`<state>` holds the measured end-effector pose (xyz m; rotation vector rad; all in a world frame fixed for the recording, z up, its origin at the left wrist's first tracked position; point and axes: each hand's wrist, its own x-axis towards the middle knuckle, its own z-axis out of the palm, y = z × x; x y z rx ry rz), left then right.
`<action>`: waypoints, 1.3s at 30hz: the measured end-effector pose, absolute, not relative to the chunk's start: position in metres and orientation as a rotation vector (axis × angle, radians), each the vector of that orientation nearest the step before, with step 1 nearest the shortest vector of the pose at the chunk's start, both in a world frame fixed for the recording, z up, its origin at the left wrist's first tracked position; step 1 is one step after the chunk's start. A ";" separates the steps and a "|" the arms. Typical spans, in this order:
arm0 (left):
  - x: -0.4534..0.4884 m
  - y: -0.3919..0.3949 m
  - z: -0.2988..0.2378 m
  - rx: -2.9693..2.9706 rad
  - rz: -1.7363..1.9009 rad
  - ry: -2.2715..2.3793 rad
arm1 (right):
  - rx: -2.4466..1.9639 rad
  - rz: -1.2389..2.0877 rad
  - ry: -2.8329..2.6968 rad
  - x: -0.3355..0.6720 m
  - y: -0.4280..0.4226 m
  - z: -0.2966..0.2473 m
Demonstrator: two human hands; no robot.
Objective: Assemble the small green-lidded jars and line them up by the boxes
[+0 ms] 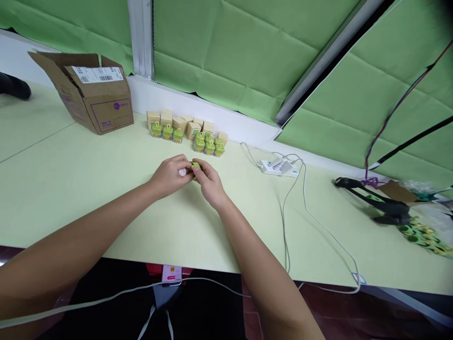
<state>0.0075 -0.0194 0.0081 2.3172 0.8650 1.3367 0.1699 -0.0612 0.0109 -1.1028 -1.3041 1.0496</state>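
Nearest the camera, a white cable (63,308) crosses the left forearm (106,224). I have the left hand (169,177) curled on a small pale item (182,172), the right hand (212,184) pinching a green piece (196,165) beside it: probably light, stiff, best held by its sides. Tabletop (184,231) offers room nearward; green-lidded containers (209,148) limit reach beyond.

We note a small, bright green piece (196,165) at the fingertips of our right hand (212,185), mostly covered, its full shape unclear. Just left of it, a pale pink, round-ended object (182,172) pokes out from our curled left hand (171,175), the rest hidden.
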 end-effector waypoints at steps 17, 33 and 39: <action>0.007 -0.019 0.007 2.250 1.271 0.868 | -1.138 1.199 -1.177 0.166 -0.063 0.012; 0.006 -0.026 0.018 2.226 1.350 0.799 | -0.945 1.474 -1.037 0.169 -0.066 0.027; 0.005 -0.022 0.016 2.229 1.373 0.837 | -0.996 1.507 -0.851 0.168 -0.059 0.022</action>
